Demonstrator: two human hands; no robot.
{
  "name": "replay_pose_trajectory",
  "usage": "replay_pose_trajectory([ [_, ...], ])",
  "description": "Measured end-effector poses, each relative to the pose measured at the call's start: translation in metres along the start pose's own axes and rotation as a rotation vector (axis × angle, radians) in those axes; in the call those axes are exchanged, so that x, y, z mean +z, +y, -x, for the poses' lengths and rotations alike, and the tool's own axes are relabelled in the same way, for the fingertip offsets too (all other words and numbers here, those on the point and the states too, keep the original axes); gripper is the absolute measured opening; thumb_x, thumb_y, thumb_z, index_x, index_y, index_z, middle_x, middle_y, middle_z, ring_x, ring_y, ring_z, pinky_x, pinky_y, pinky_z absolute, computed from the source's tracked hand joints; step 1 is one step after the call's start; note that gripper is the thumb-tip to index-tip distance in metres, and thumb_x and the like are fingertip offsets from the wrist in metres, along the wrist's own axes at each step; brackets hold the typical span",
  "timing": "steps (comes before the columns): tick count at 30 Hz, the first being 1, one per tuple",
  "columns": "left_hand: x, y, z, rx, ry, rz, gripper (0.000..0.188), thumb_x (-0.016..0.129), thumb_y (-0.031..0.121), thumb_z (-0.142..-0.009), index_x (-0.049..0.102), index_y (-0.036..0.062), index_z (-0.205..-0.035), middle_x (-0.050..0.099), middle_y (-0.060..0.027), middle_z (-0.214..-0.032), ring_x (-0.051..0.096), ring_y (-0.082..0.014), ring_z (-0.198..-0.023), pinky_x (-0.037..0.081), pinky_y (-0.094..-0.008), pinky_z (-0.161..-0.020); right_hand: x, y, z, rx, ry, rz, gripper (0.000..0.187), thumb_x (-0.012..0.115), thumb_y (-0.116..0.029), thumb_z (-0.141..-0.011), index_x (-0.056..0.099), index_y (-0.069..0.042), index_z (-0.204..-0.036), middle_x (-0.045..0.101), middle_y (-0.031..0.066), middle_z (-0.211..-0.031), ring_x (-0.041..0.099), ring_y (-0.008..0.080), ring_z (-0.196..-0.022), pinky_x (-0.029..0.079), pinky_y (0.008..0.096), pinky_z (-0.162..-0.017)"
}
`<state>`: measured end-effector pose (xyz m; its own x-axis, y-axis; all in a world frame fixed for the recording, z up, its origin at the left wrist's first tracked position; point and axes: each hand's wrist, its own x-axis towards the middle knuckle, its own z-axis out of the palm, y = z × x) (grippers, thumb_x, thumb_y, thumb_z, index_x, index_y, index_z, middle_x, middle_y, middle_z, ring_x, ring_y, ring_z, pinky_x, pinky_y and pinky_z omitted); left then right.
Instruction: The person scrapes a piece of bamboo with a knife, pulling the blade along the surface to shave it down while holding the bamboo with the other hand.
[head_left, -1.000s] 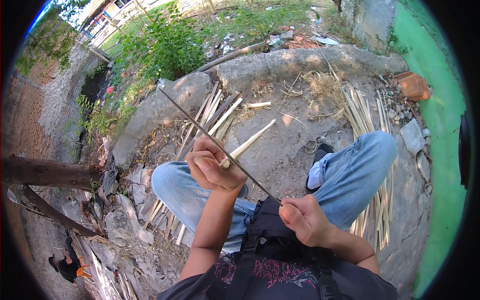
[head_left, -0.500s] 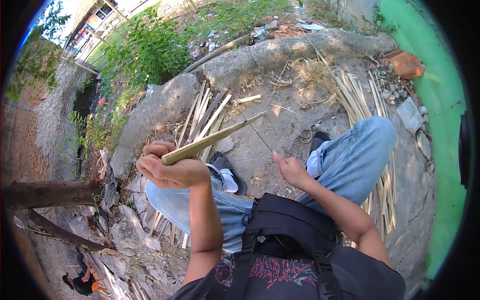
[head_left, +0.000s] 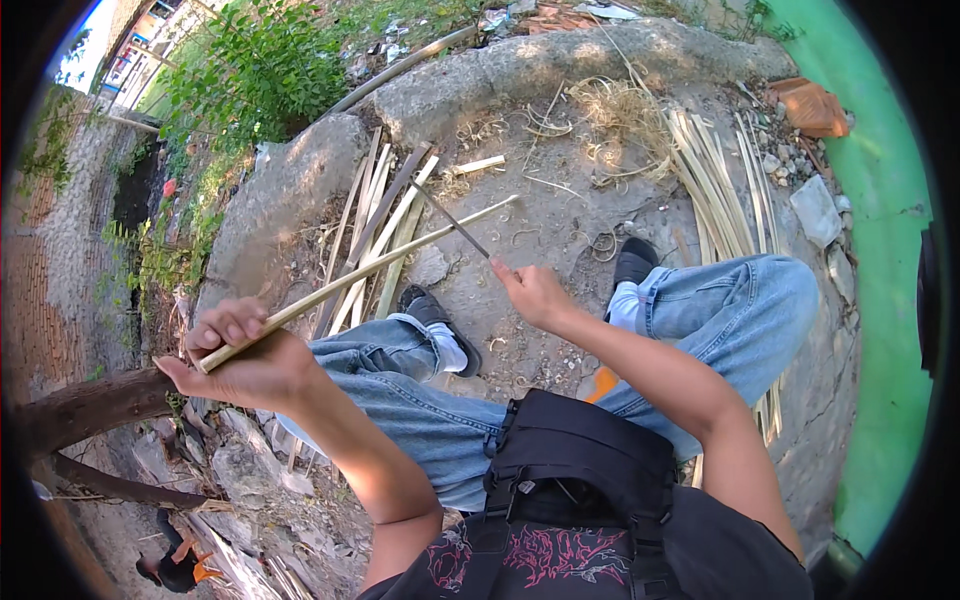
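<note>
My left hand [head_left: 250,360] is out to the left, its fingers curled over the near end of a long pale bamboo strip [head_left: 365,272], thumb stretched away. The strip slants up to the right, and its far tip hangs over the ground between my feet. In my right hand [head_left: 538,297] is a knife with a narrow dark blade [head_left: 452,222], its handle hidden by my fingers. The blade points up and left and crosses the strip near its far half; whether they touch I cannot tell.
Split strips [head_left: 372,225] lie beyond my left foot, and a larger bundle [head_left: 708,180] by my right knee. Curly shavings [head_left: 622,112] are heaped near a low concrete ledge [head_left: 500,75]. A green wall [head_left: 865,300] stands at right, a tree trunk [head_left: 95,408] at left. Another person [head_left: 178,567] is at lower left.
My left hand has moved left and down with the strip, which is now turned edge-on. My right hand and the knife have shifted left and slightly up.
</note>
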<state>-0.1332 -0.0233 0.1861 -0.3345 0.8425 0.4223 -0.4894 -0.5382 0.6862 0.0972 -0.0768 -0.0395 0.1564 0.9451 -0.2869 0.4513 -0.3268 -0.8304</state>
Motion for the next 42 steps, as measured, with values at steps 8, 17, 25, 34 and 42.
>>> replay_pose_trajectory([
  [8,-0.026,0.001,-0.011,-0.091,-0.204,0.081,0.069,0.046,0.079,-0.067,0.047,0.0100,-0.061,0.051,-0.0042,-0.062,0.054,-0.0185,-0.058,0.044,-0.0300,-0.060,0.017,0.063,-0.016,0.153,-0.050,-0.093,0.070,0.040,-0.057,-0.089,0.051,0.004,-0.056,0.046,0.0176,-0.049,0.046,0.0281,-0.049,0.035,0.0417,-0.050],
  [17,0.000,0.025,-0.007,0.101,0.216,-0.411,0.059,0.054,0.068,-0.075,0.036,0.0122,-0.065,0.039,0.0009,-0.058,0.042,-0.0105,-0.049,0.037,-0.0241,-0.051,0.011,0.025,-0.012,0.072,-0.105,-0.172,0.066,0.042,-0.052,-0.091,0.051,0.004,-0.057,0.043,0.0176,-0.048,0.042,0.0265,-0.045,0.034,0.0406,-0.048],
  [25,-0.008,0.017,-0.018,0.181,0.113,-0.285,0.041,0.061,0.045,-0.083,0.045,0.0085,-0.072,0.041,0.0004,-0.064,0.039,-0.0115,-0.057,0.039,-0.0256,-0.062,0.032,0.088,-0.015,0.191,-0.189,-0.158,0.063,0.041,-0.052,-0.091,0.053,0.003,-0.063,0.039,0.0167,-0.045,0.038,0.0230,-0.043,0.034,0.0406,-0.048],
  [34,-0.056,0.041,-0.030,-0.060,-0.177,-0.041,0.028,0.049,0.023,-0.089,0.042,0.0133,-0.064,0.033,0.0036,-0.050,0.031,-0.0089,-0.045,0.034,-0.0253,-0.052,0.032,0.078,-0.020,-0.070,-0.311,-0.210,0.069,0.041,-0.054,-0.090,0.051,0.005,-0.058,0.036,0.0128,-0.045,0.036,0.0176,-0.046,0.034,0.0382,-0.048],
  [42,-0.068,0.048,-0.029,-0.048,-0.141,-0.081,0.029,0.047,0.020,-0.089,0.038,0.0148,-0.061,0.030,0.0038,-0.048,0.027,-0.0092,-0.044,0.029,-0.0250,-0.049,0.052,0.038,-0.026,-0.087,-0.295,-0.247,0.069,0.042,-0.055,-0.090,0.050,0.005,-0.056,0.033,0.0150,-0.044,0.032,0.0165,-0.044,0.030,0.0389,-0.044],
])
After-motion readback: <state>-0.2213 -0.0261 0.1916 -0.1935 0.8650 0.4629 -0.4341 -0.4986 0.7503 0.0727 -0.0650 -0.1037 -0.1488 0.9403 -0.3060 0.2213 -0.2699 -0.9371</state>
